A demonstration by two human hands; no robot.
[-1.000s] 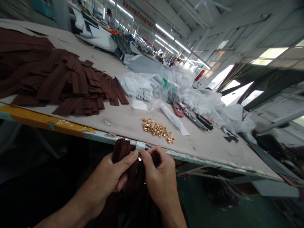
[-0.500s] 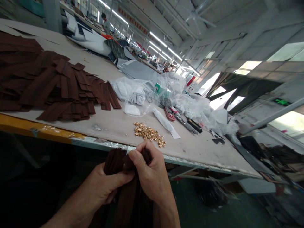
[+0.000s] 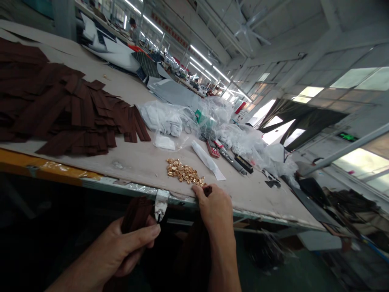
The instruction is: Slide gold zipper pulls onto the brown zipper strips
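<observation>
My left hand (image 3: 130,242) is closed around a bundle of brown zipper strips (image 3: 137,213), held just below the table edge. My right hand (image 3: 217,207) is at the table's front edge, closed on another brown zipper strip (image 3: 208,190) whose end pokes out between thumb and fingers. The rest of it hangs down into shadow. Touching or nearly touching the right thumb is a pile of small gold metal pieces (image 3: 184,171), which look like zipper sliders. Between my hands, a white wrapped fixture (image 3: 161,201) with a dark tip juts from the edge.
A large heap of brown zipper strips (image 3: 82,105) covers the table's left. Beyond the gold pieces lie a white paper strip (image 3: 208,160), a red box (image 3: 212,149), a grey cutter (image 3: 231,159) and clear plastic bags (image 3: 165,115). The table edge (image 3: 121,182) runs across in front.
My hands have moved apart. The right has gone rightward to beside the gold pile with a strip; the left has drawn back left with its bundle, uncovering the white fixture.
</observation>
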